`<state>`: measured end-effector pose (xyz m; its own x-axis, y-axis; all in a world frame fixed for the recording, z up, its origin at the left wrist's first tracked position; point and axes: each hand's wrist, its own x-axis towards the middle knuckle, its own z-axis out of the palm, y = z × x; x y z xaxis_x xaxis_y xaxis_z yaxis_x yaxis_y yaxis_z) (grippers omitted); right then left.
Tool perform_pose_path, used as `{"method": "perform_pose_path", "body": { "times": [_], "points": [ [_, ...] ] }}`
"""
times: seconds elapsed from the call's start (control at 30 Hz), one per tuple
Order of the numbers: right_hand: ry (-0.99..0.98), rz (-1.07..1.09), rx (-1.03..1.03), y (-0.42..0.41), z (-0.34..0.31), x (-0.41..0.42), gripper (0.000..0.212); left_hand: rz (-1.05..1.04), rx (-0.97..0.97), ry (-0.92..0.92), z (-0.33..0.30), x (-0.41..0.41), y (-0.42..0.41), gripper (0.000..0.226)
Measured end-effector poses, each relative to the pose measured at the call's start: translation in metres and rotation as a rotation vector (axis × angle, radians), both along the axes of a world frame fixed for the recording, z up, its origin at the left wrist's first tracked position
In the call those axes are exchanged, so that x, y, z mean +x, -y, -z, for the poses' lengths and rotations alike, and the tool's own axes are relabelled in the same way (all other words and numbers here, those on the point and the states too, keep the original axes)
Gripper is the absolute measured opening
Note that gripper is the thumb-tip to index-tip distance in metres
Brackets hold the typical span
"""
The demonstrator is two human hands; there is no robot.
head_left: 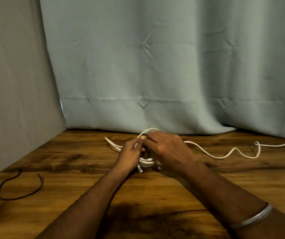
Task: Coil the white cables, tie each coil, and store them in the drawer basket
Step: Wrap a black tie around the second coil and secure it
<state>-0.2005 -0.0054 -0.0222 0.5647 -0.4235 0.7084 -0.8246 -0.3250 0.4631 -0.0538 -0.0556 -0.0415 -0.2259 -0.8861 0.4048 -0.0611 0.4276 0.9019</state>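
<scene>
Both forearms reach over the table (155, 195); left hand (129, 156) and right hand (169, 150) grip a half-made coil of white cable (224, 156), whose loose length trails right. Dark cord (9, 190) lies left.

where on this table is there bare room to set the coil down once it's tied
Bare wood lies between the dark cord and the left forearm, and near the right forearm, below the loose white cable. It is crowded around both hands.
</scene>
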Motion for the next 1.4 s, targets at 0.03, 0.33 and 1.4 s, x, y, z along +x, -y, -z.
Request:
{"method": "perform_pose_path", "body": {
  "times": [0.03,0.33,1.4],
  "points": [
    [0.046,-0.013,0.012,-0.002,0.000,0.001,0.032,0.003,-0.040,0.014,0.002,0.001,0.001,0.038],
    [0.876,-0.294,0.337,0.005,-0.004,-0.005,0.034,-0.180,-0.359,0.323,0.001,0.001,-0.001,0.028],
    [1.461,-0.254,0.716,0.006,-0.014,-0.011,0.043,-0.110,-0.632,0.673,-0.001,0.006,-0.023,0.024]
  ]
}}
